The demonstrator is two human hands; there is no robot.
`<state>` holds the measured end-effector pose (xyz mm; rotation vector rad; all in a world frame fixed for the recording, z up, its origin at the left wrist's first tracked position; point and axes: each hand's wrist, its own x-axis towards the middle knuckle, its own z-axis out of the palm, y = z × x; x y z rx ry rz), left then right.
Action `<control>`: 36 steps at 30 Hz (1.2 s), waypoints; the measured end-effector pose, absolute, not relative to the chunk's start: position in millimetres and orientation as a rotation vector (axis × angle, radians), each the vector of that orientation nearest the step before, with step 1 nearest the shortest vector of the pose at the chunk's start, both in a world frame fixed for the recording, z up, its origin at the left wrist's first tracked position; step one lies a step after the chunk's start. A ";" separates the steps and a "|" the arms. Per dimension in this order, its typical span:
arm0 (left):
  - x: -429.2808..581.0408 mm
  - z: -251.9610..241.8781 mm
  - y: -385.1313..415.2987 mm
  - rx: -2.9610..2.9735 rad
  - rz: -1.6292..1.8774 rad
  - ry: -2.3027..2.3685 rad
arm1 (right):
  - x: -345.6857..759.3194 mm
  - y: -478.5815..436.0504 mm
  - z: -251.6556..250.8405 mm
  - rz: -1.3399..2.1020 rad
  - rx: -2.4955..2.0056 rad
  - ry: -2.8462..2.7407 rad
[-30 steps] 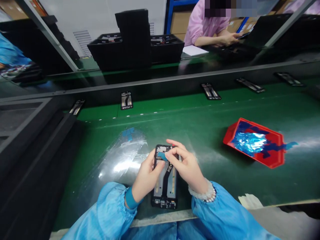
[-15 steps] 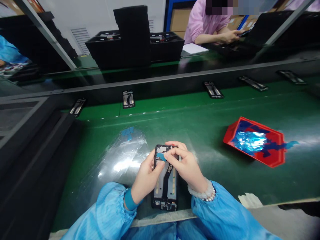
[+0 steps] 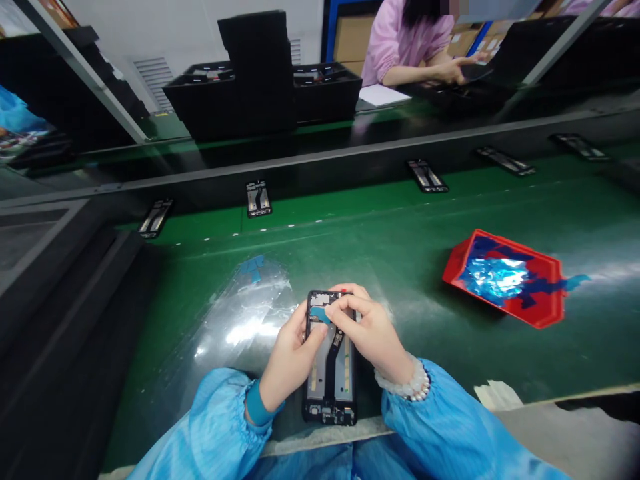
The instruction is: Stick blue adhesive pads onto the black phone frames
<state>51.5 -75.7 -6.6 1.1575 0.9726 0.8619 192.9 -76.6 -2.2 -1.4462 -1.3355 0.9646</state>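
Note:
A black phone frame (image 3: 331, 380) lies lengthwise on the green mat close to the near edge. My left hand (image 3: 293, 353) grips its left side, thumb pressed on the inner face. My right hand (image 3: 367, 330) curls over the upper right part, fingertips pinching a small blue film tab (image 3: 320, 313) near the frame's top. Both wrists come out of blue sleeves; a bead bracelet (image 3: 407, 387) circles the right wrist.
A clear plastic sheet (image 3: 240, 320) lies left of the frame. A red tray (image 3: 543, 313) with blue film scraps sits at the right. Several phone frames (image 3: 259, 198) ride the belt behind. Black trays (image 3: 260, 87) are stacked beyond; a person in pink (image 3: 400, 47) works opposite.
Nothing has moved apart from a slight shift of the camera; both hands stay on the phone frame with the blue tab pinched.

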 end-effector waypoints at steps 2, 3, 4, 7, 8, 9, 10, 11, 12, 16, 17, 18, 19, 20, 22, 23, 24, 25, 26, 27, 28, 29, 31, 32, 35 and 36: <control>51.4 -5.7 -75.5 1.163 0.863 0.977 | 193.2 -76.3 -1.9 0.975 -1.450 -1.336; 51.3 -5.4 -75.5 1.169 0.864 0.978 | 193.4 -76.2 -2.0 0.978 -1.451 -1.338; 51.3 -5.2 -75.6 1.175 0.867 0.978 | 193.6 -76.0 -2.2 0.978 -1.450 -1.339; 51.3 -5.1 -75.8 1.188 0.873 0.973 | 194.2 -75.9 -3.1 0.979 -1.444 -1.338; 51.3 -5.3 -76.0 1.189 0.874 0.975 | 194.4 -75.9 -3.3 0.978 -1.444 -1.337; 51.3 -5.5 -76.1 1.190 0.872 0.977 | 194.4 -75.9 -3.3 0.978 -1.445 -1.336; 51.3 -5.9 -76.3 1.192 0.870 0.981 | 194.5 -76.0 -3.3 0.976 -1.446 -1.337; 51.2 -6.3 -76.4 1.196 0.869 0.986 | 194.4 -76.0 -3.1 0.974 -1.445 -1.339; 51.1 -6.8 -76.6 1.199 0.867 0.991 | 194.3 -76.1 -2.8 0.970 -1.444 -1.341; 50.2 -8.5 -77.4 1.205 0.868 1.007 | 193.6 -76.4 -1.8 0.976 -1.425 -1.325; 50.0 -8.7 -77.5 1.207 0.867 1.009 | 193.4 -76.5 -1.7 0.987 -1.421 -1.321; 49.8 -8.7 -77.6 1.212 0.866 1.010 | 193.2 -76.6 -1.6 0.998 -1.418 -1.319; 49.7 -8.5 -77.7 1.219 0.864 1.011 | 193.1 -76.7 -1.6 1.009 -1.417 -1.317; 49.6 -8.1 -77.9 1.227 0.861 1.010 | 193.0 -76.7 -1.5 1.017 -1.418 -1.317; 49.5 -7.1 -78.2 1.244 0.859 1.008 | 192.8 -76.9 -1.4 1.022 -1.422 -1.320; 49.4 -6.6 -78.5 1.253 0.858 1.008 | 192.7 -77.1 -1.4 1.021 -1.421 -1.321; 49.3 -6.2 -78.7 1.261 0.857 1.009 | 192.7 -77.3 -1.4 1.018 -1.418 -1.325; 49.1 -5.9 -78.9 1.267 0.853 1.012 | 192.6 -77.6 -1.4 1.011 -1.414 -1.332; 48.9 -5.8 -79.1 1.271 0.850 1.017 | 192.6 -78.0 -1.5 1.001 -1.411 -1.339; 48.8 -5.8 -79.1 1.272 0.845 1.020 | 192.5 -78.4 -1.6 0.988 -1.406 -1.345; 48.6 -5.9 -79.1 1.270 0.841 1.023 | 192.5 -78.9 -1.7 0.974 -1.401 -1.352; 48.4 -6.0 -79.1 1.267 0.838 1.026 | 192.5 -79.3 -1.8 0.959 -1.397 -1.360; 48.2 -6.4 -79.0 1.261 0.834 1.032 | 192.4 -79.9 -2.1 0.933 -1.386 -1.377; 48.2 -6.6 -79.0 1.258 0.834 1.034 | 192.4 -80.1 -2.3 0.923 -1.381 -1.386; 48.3 -7.3 -79.7 1.251 0.847 1.035 | 192.0 -80.0 -3.0 0.892 -1.367 -1.408; 48.4 -7.5 -80.0 1.248 0.855 1.035 | 191.8 -79.9 -3.1 0.882 -1.363 -1.412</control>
